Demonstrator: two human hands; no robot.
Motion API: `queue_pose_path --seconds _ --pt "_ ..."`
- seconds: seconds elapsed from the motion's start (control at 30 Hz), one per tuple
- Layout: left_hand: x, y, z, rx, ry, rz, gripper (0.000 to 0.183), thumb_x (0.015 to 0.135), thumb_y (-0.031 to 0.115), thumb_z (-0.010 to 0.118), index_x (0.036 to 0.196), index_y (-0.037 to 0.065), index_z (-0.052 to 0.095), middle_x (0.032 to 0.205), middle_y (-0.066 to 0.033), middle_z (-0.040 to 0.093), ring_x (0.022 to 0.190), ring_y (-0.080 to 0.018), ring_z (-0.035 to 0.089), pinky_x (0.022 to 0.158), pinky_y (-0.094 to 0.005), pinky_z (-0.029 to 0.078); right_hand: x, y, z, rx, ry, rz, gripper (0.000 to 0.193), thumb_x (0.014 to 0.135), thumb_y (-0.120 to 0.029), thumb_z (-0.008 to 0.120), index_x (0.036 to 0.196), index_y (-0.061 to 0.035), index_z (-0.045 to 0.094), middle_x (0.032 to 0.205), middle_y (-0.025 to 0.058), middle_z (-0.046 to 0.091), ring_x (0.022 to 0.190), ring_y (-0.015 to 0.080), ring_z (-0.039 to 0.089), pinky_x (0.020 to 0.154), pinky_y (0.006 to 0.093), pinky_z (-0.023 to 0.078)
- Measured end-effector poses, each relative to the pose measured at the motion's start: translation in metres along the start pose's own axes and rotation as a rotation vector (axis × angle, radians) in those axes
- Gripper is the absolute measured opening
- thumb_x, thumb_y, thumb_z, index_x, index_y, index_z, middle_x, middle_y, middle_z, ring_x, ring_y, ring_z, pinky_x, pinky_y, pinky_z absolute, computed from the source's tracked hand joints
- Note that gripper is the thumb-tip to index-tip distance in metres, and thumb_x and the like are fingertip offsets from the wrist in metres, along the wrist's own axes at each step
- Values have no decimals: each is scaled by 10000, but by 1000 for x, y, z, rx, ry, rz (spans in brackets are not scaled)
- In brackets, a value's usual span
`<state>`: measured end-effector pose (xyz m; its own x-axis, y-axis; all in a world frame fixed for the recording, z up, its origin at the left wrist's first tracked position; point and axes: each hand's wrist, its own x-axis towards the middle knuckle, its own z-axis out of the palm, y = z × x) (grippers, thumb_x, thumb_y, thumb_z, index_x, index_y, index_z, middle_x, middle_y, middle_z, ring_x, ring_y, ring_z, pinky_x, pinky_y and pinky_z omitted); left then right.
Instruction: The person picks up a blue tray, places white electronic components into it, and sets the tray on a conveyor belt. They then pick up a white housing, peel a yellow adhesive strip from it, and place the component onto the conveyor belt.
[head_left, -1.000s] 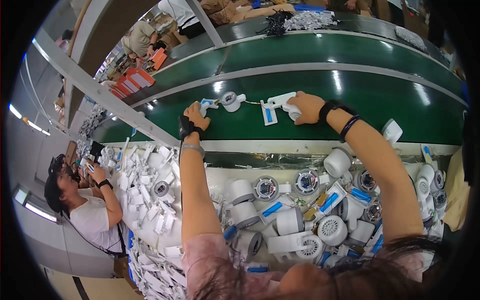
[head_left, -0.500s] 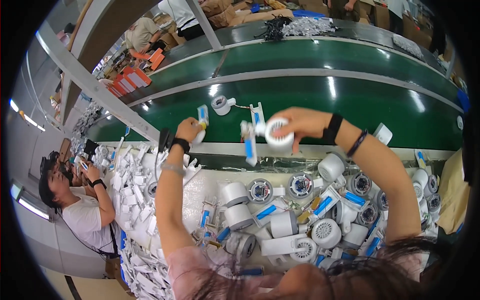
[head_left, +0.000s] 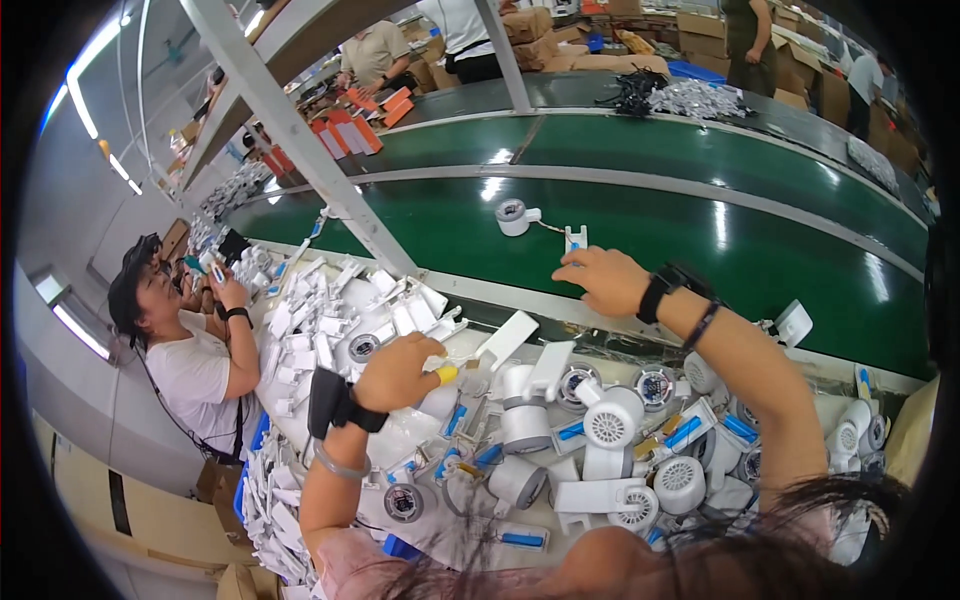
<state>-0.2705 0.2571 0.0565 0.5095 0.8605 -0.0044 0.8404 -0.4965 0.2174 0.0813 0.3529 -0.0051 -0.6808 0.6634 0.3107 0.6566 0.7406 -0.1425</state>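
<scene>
Nearer now, the left hand (head_left: 402,372) hangs by white parts (head_left: 305,325), grip unclear; the right hand (head_left: 610,282), fingers loosely spread, is beside the far conveyor's (head_left: 440,222) white holder (head_left: 576,239): probably light, stiff; grasp its sides, sparing the delicate wire (head_left: 551,229).

This is a factory assembly workshop: a long, glossy green conveyor belt (head_left: 650,230) runs along the far edge of a white counter (head_left: 455,517), which is heaped with white plastic parts (head_left: 325,310) and round white grilled housings (head_left: 610,425). A white-shirted co-worker (head_left: 200,360) works by its left edge; brown cardboard boxes (head_left: 702,40) crowd the background.
</scene>
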Motion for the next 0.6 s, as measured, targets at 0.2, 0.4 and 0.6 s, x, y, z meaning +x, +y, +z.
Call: queue_pose_path --seconds 0.2,0.4,0.6 --pt "-25 53 0 -150 234 31 280 775 81 667 1044 29 609 1104 -162 586 1055 -347 550 879 -379 458 18 39 66 -272 -56 82 345 856 -154 508 1189 -206 584 1237 140 528 863 322 649 689 431 534" --pt "-47 70 11 -211 397 50 288 749 21 669 1032 30 617 1163 -176 566 1075 -353 544 923 -394 427 26 25 51 -303 -118 -4 98 780 -173 588 805 -83 617 842 119 616 660 283 666 541 416 546" --pt "-76 98 9 -236 484 86 290 775 18 655 1062 23 610 1169 -200 578 1037 -347 570 893 -410 445 8 17 15 -172 72 156 135 796 -94 551 911 -91 620 894 133 656 792 329 660 682 443 532"
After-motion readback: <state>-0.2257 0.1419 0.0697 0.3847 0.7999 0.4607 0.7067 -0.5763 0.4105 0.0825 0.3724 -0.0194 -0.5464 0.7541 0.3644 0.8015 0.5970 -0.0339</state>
